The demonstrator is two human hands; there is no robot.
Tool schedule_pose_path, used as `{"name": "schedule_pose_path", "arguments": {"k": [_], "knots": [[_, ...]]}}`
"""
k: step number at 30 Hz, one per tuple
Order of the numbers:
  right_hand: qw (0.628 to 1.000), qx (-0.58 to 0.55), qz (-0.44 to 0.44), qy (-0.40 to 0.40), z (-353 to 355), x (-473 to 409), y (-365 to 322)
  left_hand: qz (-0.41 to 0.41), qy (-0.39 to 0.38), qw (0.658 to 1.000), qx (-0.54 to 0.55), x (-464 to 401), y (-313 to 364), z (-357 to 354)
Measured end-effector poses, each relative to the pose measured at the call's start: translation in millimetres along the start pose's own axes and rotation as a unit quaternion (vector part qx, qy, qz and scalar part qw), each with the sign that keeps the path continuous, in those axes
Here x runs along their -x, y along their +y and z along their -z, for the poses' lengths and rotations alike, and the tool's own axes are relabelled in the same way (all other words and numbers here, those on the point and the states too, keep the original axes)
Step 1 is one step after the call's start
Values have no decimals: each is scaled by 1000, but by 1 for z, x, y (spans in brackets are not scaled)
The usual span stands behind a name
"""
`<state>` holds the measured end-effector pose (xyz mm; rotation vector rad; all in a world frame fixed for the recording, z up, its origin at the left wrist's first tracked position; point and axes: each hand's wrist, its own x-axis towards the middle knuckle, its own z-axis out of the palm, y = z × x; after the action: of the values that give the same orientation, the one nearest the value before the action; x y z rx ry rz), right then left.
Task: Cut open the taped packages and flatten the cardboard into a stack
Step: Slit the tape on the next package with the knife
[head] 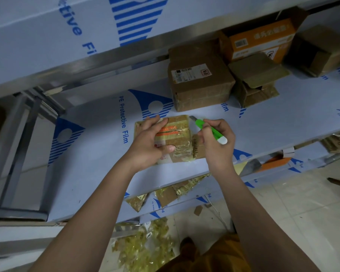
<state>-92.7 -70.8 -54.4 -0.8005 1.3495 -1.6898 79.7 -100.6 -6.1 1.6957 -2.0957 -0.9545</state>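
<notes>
We see a small taped package [177,138] lying flat on the tabletop [98,169], near its front edge. Our left hand [151,142] lies on top of it, fingers spread over the tape and thumb curled against its near side, gripping it. Our right hand [216,140] grips a green and white box cutter [210,131] just beside the package's right edge, its blade end pointing at the far right corner. Behind stand a sealed brown box [198,79], an opened cardboard box [253,79] and an orange carton [263,40]. Tape scraps [145,246] lie on the floor below.
</notes>
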Motion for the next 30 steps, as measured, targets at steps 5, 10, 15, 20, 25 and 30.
{"name": "schedule_pose_path", "arguments": {"k": [5,10,15,20,25,30], "knots": [[1000,-1,-7,-1,-2,-1,3,1,-4,1000,0,-2,-3,1],[999,-10,-34,-8,-4,-5,-2,-2,-8,1000,-5,-3,-2,1],[998,3,-38,-42,10,2,-4,0,-12,1000,-22,-2,0,-1],[998,14,-31,-48,16,14,-5,2,-13,1000,-26,-2,-1,-1],[996,14,-47,-69,32,28,-3,3,-12,999,-31,-5,-2,-1],[995,29,-53,-76,40,39,-4,9,-6,1000,-19,-5,-3,-2]]}}
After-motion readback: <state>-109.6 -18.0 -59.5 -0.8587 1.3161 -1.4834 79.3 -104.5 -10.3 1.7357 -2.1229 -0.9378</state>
